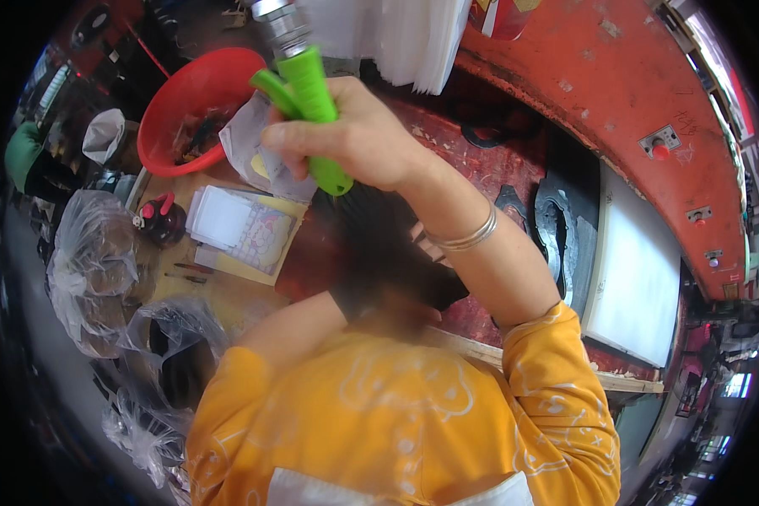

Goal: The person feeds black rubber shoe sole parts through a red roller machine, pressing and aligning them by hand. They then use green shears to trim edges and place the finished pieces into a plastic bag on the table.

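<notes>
Raised in front of me, my right hand is closed around the green handle of an air blow gun. Its lever sticks out to the left, and a metal coupling tops it. Below, my left hand wears a black glove and is smeared by motion. Bare fingertips show at its right side, curled against a blurred dark mass that I cannot make out. Under both hands runs a red, scuffed work surface. Black sole-shaped pieces lie to the right.
A red basin with scraps stands far left, near a crumpled white bag. Papers and a dark red-handled jug rest on the left board. Clear plastic bags hang left. A red machine panel and white board stand right.
</notes>
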`<action>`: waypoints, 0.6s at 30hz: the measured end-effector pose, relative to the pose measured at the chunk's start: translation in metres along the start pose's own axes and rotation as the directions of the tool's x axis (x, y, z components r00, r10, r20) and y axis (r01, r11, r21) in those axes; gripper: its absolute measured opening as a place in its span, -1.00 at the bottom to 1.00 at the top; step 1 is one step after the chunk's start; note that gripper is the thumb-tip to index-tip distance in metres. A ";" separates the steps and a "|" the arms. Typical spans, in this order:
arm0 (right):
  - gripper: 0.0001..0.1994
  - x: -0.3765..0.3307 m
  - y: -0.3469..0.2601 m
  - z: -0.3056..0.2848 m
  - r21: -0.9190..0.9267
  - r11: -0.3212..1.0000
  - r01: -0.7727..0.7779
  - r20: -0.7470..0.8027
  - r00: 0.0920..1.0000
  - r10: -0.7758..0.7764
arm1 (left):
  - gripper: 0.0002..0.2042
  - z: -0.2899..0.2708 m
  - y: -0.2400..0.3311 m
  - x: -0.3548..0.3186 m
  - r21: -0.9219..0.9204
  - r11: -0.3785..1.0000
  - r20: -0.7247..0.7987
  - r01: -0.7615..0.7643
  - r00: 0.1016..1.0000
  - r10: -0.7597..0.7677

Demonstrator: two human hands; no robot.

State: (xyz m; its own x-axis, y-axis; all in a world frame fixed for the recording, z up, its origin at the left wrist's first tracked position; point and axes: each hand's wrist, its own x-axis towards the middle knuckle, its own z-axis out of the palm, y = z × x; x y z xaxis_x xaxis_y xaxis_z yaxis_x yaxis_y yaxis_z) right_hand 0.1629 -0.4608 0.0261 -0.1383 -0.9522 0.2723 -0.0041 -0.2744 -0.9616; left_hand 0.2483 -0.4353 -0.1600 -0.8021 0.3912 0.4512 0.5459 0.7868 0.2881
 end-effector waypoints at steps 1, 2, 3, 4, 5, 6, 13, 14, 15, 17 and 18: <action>-0.79 0.003 0.005 -0.003 -0.308 0.951 -0.033 -0.175 0.984 -0.023 | -0.23 0.001 0.002 -0.001 -0.002 1.000 -0.001 -0.001 1.000 0.001; -0.79 0.008 0.008 -0.008 -0.558 0.827 -0.064 -0.265 0.958 -0.105 | -0.23 0.001 0.002 -0.002 -0.006 1.000 -0.001 -0.004 1.000 0.004; -0.79 0.011 0.011 -0.011 -0.776 0.624 -0.093 -0.329 0.904 -0.275 | -0.23 0.002 0.003 -0.003 0.001 1.000 0.003 -0.011 1.000 0.011; -0.80 0.012 0.015 -0.011 -0.451 0.889 -0.082 -0.269 0.962 -0.048 | -0.23 0.003 0.004 -0.003 0.009 1.000 0.004 -0.019 1.000 0.019; -0.82 0.014 0.016 -0.011 -0.090 0.981 -0.170 -0.164 0.974 0.154 | -0.23 0.005 0.004 -0.003 0.014 1.000 0.003 -0.024 1.000 0.024; -0.82 0.015 0.016 -0.012 -0.189 0.977 -0.094 -0.192 0.980 0.058 | -0.23 0.007 0.005 -0.003 0.011 1.000 0.000 -0.019 1.000 0.019; -0.73 -0.037 -0.038 -0.021 -0.124 0.977 -0.176 0.066 0.981 0.185 | -0.24 0.000 0.009 0.000 0.101 0.994 0.049 -0.033 0.998 0.028; -0.74 -0.040 -0.039 -0.017 -0.300 0.934 -0.194 -0.128 0.978 0.162 | -0.27 -0.004 0.008 0.000 -0.007 1.000 0.010 0.004 1.000 -0.004; -0.76 -0.042 -0.041 -0.017 -0.456 0.847 -0.273 -0.345 0.931 0.115 | -0.30 -0.008 0.008 -0.001 -0.096 0.995 0.047 0.036 0.998 -0.031; -0.78 -0.075 -0.056 -0.011 0.080 0.974 -0.211 0.023 0.977 0.210 | -0.31 -0.013 0.005 0.007 -0.026 0.999 0.032 0.034 0.999 -0.033; -0.80 -0.074 -0.058 -0.014 -0.306 0.948 -0.087 -0.197 0.980 0.027 | -0.31 -0.016 0.004 0.012 0.003 0.999 0.028 0.038 0.999 -0.038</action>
State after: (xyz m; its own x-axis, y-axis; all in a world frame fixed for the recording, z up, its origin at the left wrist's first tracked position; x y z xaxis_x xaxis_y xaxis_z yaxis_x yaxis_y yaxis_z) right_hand 0.1596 -0.3730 0.0612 -0.3308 -0.9141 0.2345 -0.2944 -0.1362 -0.9459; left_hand 0.2443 -0.4351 -0.1400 -0.8290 0.3740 0.4159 0.5139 0.8029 0.3023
